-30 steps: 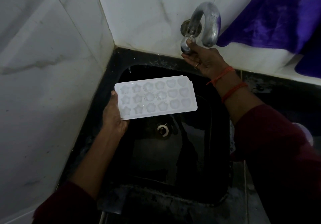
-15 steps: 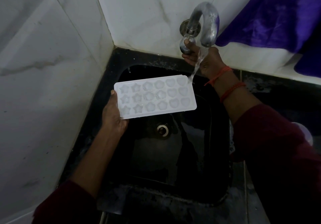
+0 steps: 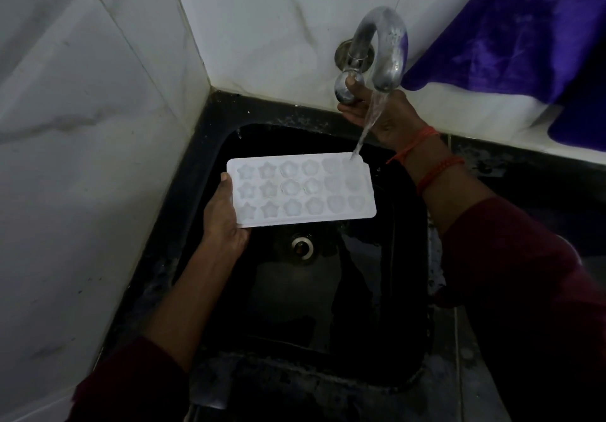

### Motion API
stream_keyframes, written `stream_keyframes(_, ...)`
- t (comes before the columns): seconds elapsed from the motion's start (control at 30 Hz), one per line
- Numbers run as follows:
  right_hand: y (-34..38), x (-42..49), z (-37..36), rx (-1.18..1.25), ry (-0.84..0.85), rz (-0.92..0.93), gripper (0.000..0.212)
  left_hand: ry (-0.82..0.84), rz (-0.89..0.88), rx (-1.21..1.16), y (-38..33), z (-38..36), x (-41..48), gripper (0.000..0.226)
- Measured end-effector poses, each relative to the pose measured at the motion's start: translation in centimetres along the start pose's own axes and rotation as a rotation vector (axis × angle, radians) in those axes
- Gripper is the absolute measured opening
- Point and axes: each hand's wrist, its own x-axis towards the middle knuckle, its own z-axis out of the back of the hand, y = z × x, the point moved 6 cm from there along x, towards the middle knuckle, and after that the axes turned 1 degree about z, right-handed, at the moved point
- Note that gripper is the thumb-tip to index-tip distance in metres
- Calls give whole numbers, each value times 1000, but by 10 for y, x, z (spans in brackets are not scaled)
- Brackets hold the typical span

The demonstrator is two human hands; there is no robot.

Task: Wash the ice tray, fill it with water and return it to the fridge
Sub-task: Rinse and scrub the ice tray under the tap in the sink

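Note:
A white ice tray (image 3: 301, 189) with star, flower and heart cells is held level over the black sink (image 3: 210, 146). My left hand (image 3: 223, 218) grips its left end, thumb on top. A curved metal tap (image 3: 387, 48) juts from the back wall. My right hand (image 3: 377, 110) holds the round tap knob (image 3: 346, 89) with its fingers curled round it. A stream of water (image 3: 367, 126) runs from the spout and lands on the tray's far right corner.
The sink has a metal drain (image 3: 301, 245) below the tray. White tiled walls (image 3: 98, 126) close in at the left and back. A purple cloth (image 3: 524, 28) hangs at the upper right. A dark counter (image 3: 492, 166) runs along the right.
The tap went from dry to running. The water stream is now fuller and hits the tray's far right corner. Both hands keep their holds.

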Motion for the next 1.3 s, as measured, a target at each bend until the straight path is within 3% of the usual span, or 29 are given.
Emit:
stream_keyframes(0.1, 0, 0, 0, -24, 10, -3, 20, -8, 20, -7, 11, -7, 3, 52)
stream_keyframes(0.3, -1, 7, 4, -54, -7, -2, 8, 19, 60, 14, 30, -31, 5, 45)
stream_keyframes(1.3, 2, 8, 4, -62, 21, -41, 10, 49, 131, 73, 79, -100, 8, 44)
